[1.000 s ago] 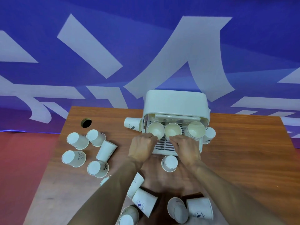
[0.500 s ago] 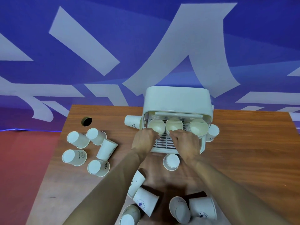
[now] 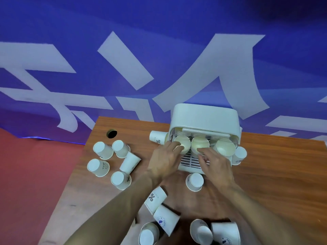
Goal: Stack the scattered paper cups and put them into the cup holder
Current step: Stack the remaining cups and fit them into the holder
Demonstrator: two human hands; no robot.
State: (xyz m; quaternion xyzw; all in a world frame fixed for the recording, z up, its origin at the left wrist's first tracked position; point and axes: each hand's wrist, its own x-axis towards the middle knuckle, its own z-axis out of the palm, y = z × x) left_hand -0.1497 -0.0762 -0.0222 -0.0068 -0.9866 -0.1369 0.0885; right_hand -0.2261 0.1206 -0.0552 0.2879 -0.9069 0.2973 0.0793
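Brown wood makes up the worktop (image 3: 274, 174), and a blue wall cloth (image 3: 159, 23) with white shapes is seen behind it. At the far edge of the worktop the white cup holder (image 3: 205, 119) is set, with its open side turned to the person. Three stacks are kept inside it, side by side, with their mouths facing out: the left stack (image 3: 184, 142), the middle stack (image 3: 200, 143) and the right stack (image 3: 225, 147).

The left stack is gripped at its rim by the curled fingers of the left hand (image 3: 164, 161). The middle stack is touched at its lower rim by the right hand (image 3: 215, 163), whose fingers are bent. Whether it is held tight cannot be told.

An upside-down cup (image 3: 194, 182) is stood just in front of the holder, between the two arms. A lying cup (image 3: 156, 137) is seen just beside the holder's left side, and a side cup (image 3: 239, 155) is tucked by its right side. Five loose cups (image 3: 121, 180) are grouped well to the left, near a round hole (image 3: 111, 133) in the wood. More near cups (image 3: 165, 220) are scattered at the near edge, by the arms. Red floor (image 3: 26, 174) is seen at the left.
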